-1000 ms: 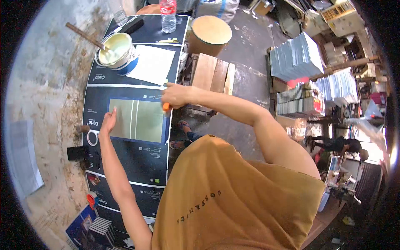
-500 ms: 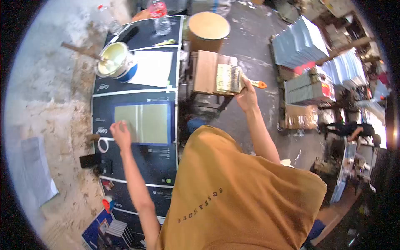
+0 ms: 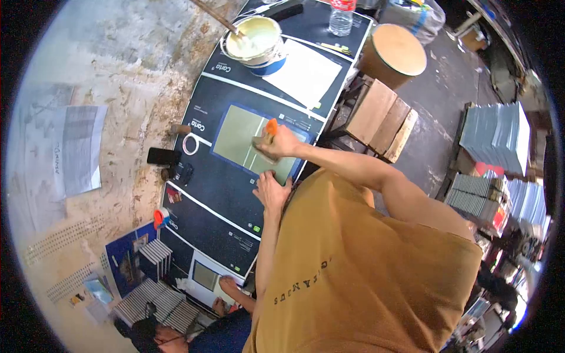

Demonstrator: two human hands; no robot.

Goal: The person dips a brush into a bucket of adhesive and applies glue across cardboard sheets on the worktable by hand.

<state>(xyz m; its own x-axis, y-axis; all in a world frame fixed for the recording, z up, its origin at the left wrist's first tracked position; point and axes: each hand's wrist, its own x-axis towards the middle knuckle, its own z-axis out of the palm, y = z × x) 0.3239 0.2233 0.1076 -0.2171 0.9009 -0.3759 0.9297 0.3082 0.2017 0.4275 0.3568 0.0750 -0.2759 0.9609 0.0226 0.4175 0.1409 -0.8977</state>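
My right hand (image 3: 281, 143) is closed around a wide paintbrush (image 3: 271, 127) with an orange handle. Its bristles are down on a grey-green board (image 3: 234, 135), which lies on a larger blue sheet with a pale strip across its middle. Beside the board's near edge, my left hand (image 3: 272, 189) rests with fingers spread, holding nothing. Up the table stands a white bucket (image 3: 276, 63) of pale, creamy stuff with a wooden stick in it. White paper (image 3: 306, 70) lies next to the bucket.
A tape roll (image 3: 190, 144) and a black phone (image 3: 163, 156) lie by the wall. Another person's hand (image 3: 228, 286) is at a small panel below. A wooden stool (image 3: 376, 115), round drum (image 3: 400, 50) and book stacks (image 3: 497, 138) stand to the right.
The paintbrush in my right hand has come from above the wooden stool onto the board. My left hand has moved from the board's far side to its near edge. The view has turned.
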